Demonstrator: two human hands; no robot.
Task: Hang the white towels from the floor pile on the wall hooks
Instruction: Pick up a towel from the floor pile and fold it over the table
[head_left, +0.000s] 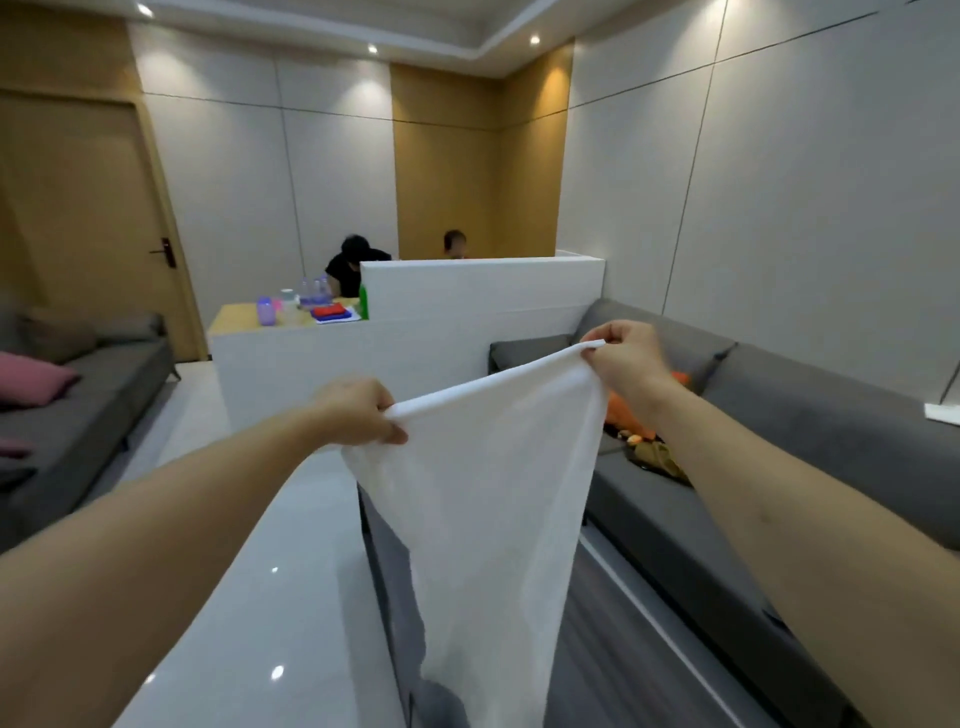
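White towel (488, 499) between hands (stretched)

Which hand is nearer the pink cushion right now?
Left. The left hand grips the towel edge toward the cushion's side of the room; the right hand holds the other corner, over by the far sofa.

The towel (493, 499) is plain white, with no pattern. Behind the towel, the partition (483, 291) is white too. To the right of the towel, the sofa (810, 431) is dark grey, carrying an orange cushion (623, 410). Left of the towel, a second grey sofa (88, 395) holds a pink cushion (31, 382). Beyond the towel, the wall panels (805, 171) are pale grey and the door (78, 218) is tan wood.
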